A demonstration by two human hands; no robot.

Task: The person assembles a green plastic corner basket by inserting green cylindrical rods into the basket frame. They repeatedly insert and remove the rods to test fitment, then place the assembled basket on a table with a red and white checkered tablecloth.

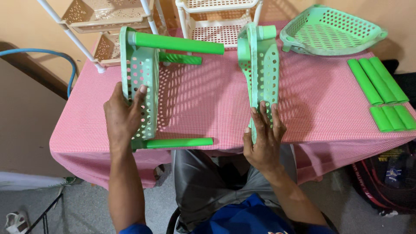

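Observation:
My left hand [122,115] grips a light green perforated plastic shelf tray [141,73] that stands on its edge on the table. Three darker green tubes stick out of this tray toward the right: an upper tube [177,43], a middle tube [180,59] and a lower tube [180,142]. My right hand [263,136] holds the near end of a second light green perforated tray [260,60], also on its edge. A gap of tablecloth separates the two trays.
The table wears a red-and-white checked cloth [208,99]. A third green tray [331,30] lies flat at the back right. Several loose green tubes [381,93] lie at the right edge. Two beige-and-white racks [108,26] [219,19] stand at the back. A bag [385,177] sits on the floor.

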